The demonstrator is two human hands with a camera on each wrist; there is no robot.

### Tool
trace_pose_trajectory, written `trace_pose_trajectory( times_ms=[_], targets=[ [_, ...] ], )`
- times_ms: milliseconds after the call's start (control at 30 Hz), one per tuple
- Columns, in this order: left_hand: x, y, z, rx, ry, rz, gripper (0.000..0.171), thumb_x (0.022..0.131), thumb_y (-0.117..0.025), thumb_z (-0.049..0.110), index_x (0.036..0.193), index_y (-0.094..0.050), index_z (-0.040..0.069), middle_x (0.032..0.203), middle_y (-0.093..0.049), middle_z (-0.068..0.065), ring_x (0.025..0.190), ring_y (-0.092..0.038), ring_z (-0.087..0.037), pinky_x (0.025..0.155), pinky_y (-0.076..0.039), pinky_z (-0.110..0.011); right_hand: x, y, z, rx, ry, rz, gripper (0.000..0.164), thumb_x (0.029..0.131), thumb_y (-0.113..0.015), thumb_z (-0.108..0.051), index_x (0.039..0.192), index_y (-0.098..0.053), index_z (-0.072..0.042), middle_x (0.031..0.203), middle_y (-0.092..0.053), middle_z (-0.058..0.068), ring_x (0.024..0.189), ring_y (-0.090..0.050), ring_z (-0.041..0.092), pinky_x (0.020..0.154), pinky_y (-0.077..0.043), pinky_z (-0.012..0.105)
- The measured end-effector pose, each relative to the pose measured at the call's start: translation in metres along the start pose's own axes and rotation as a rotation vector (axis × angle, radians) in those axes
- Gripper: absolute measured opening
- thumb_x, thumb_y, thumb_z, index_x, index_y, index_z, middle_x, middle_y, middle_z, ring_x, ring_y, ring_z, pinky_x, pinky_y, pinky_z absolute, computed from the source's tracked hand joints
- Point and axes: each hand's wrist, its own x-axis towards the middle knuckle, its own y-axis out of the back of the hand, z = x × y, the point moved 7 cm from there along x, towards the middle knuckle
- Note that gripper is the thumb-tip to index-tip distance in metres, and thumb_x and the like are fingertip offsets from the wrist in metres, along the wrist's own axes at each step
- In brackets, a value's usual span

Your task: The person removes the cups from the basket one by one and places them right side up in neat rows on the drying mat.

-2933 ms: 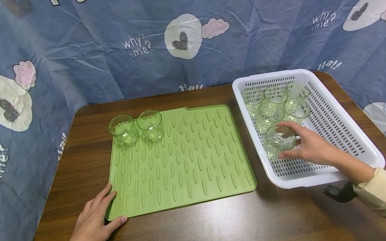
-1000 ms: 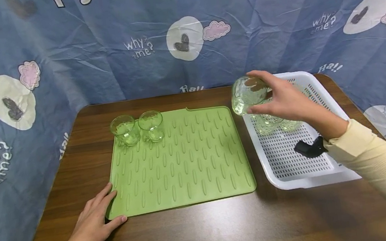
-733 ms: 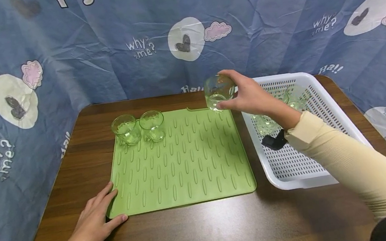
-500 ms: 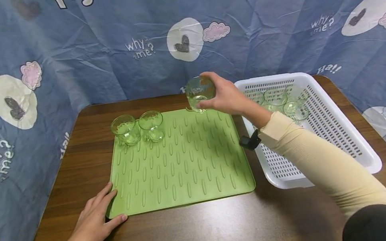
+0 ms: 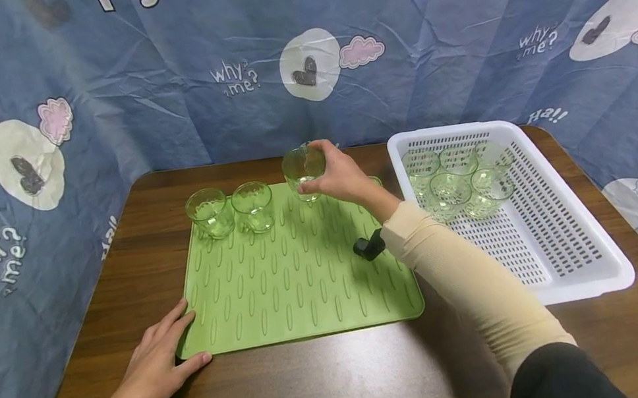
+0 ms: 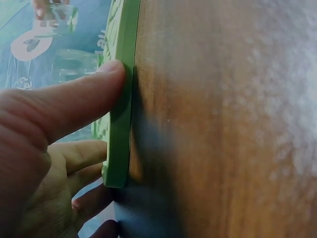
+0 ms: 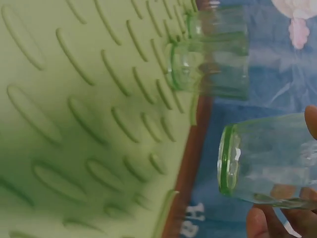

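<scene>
My right hand grips a clear green-tinted glass upright by its side, thumb in front and fingers behind. In the right wrist view the base of this glass hangs clear of the mat, near its back edge. Two matching glasses, a left one and a right one, stand side by side at the back left of the green ribbed mat. My left hand rests at the mat's front left corner, fingers extended along the side and thumb against the front edge.
A white perforated plastic basket stands right of the mat, with several more glasses grouped in its back left part. Both lie on a dark wooden table. A blue printed cloth hangs behind and at the sides.
My right hand has lifted a glass out of the basket and carried it left, over the mat's back edge, lowering it slightly at the end. My left hand has stayed at the corner.
</scene>
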Motion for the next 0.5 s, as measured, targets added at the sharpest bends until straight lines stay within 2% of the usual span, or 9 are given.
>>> trace_pose_trajectory(
  times_ms=[300, 500],
  targets=[
    [0.001, -0.001, 0.001, -0.011, -0.002, 0.006, 0.085, 0.087, -0.073, 0.046, 0.149, -0.04, -0.001, 0.162, -0.026, -0.02, 0.134, -0.033, -0.048, 0.093, -0.032, -0.073, 0.012, -0.019, 0.02, 0.126, -0.08, 0.027, 0.091, 0.078, -0.085, -0.023, 0.153, -0.033, -0.018, 0.159, -0.038, 0.008, 0.145, -0.039, 0.03, 0.117, -0.037, 0.046],
    [0.0, -0.001, 0.0, -0.022, 0.012, -0.005, 0.086, 0.086, -0.073, 0.047, 0.149, -0.04, -0.001, 0.163, -0.025, -0.02, 0.136, -0.031, -0.048, 0.094, -0.031, -0.072, 0.011, -0.035, 0.023, 0.17, -0.089, 0.025, 0.091, 0.078, -0.085, -0.021, 0.153, -0.033, -0.018, 0.158, -0.039, 0.007, 0.144, -0.04, 0.03, 0.116, -0.038, 0.047]
  ],
)
